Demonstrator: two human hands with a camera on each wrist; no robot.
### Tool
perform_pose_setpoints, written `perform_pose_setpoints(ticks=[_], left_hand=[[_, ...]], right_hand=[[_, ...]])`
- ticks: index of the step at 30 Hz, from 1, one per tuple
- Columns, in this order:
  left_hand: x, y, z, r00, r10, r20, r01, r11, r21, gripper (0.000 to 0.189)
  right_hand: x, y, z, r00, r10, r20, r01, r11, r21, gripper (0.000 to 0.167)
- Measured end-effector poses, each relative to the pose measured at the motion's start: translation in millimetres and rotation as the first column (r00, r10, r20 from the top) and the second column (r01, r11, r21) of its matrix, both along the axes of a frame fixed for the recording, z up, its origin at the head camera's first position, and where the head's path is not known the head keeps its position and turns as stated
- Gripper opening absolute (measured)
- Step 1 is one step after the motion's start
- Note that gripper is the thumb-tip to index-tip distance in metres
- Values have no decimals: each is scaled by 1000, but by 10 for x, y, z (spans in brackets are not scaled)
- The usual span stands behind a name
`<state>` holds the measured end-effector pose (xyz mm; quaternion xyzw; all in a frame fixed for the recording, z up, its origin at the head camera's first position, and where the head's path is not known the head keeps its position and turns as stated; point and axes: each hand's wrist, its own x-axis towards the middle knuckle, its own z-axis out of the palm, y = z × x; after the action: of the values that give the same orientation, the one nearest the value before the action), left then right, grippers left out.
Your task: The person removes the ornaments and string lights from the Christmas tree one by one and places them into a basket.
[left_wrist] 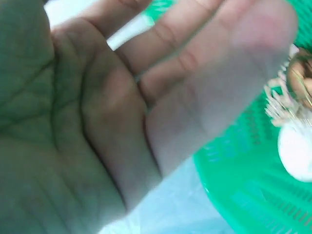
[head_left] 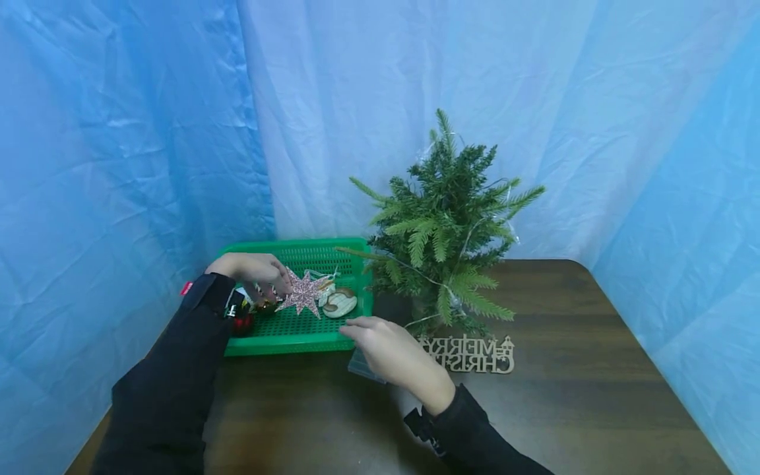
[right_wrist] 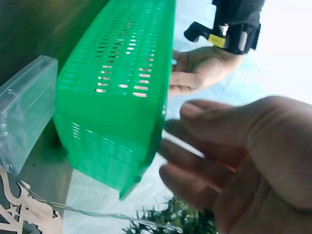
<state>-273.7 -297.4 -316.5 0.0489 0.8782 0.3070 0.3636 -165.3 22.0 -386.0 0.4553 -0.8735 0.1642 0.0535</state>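
My left hand [head_left: 256, 270] reaches over the left part of a green plastic basket [head_left: 297, 343]. Its fingertips are at the edge of a pink glitter star [head_left: 304, 292]; whether they touch it I cannot tell. In the left wrist view the fingers [left_wrist: 195, 97] look extended, with nothing seen in the palm. Right of the star lies a round white-and-brown ornament [head_left: 341, 303]. Red baubles [head_left: 242, 324] sit under the left wrist. Just outside the basket's front right corner hovers my right hand [head_left: 396, 353], its fingers loosely bent around nothing.
A small green Christmas tree [head_left: 445, 224] with a thin wire string stands right of the basket. In front of it lies a wooden Merry Christmas sign [head_left: 475, 356], partly behind the right hand. A clear plastic box [right_wrist: 29, 107] lies beside the basket. Blue curtains [head_left: 415, 66] enclose the table [head_left: 582, 369].
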Motion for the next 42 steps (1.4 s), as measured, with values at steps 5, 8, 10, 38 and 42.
perform_pose_setpoints(ticks=[5,8,10,38,42], left_hand=[[-90,50,-109,996,-56,66,61,995,-75,36],[-120,88,-181,995,-51,83,60,992,-111,35],[-130,104,-226,995,-34,93,46,991,-128,35],[-186,174,-497,997,-59,59,79,892,-445,27],[-230,209,-558,992,-95,83,124,864,-488,31]], right_hand=[[18,-51,-65,992,-29,-122,31,999,12,35],[31,-84,-99,981,-22,-193,25,1000,14,32],[33,-103,-117,974,-17,-225,20,1000,8,30],[20,-125,-155,975,-29,-221,28,1000,-5,25],[22,-127,-154,972,-32,-234,28,999,-17,25]])
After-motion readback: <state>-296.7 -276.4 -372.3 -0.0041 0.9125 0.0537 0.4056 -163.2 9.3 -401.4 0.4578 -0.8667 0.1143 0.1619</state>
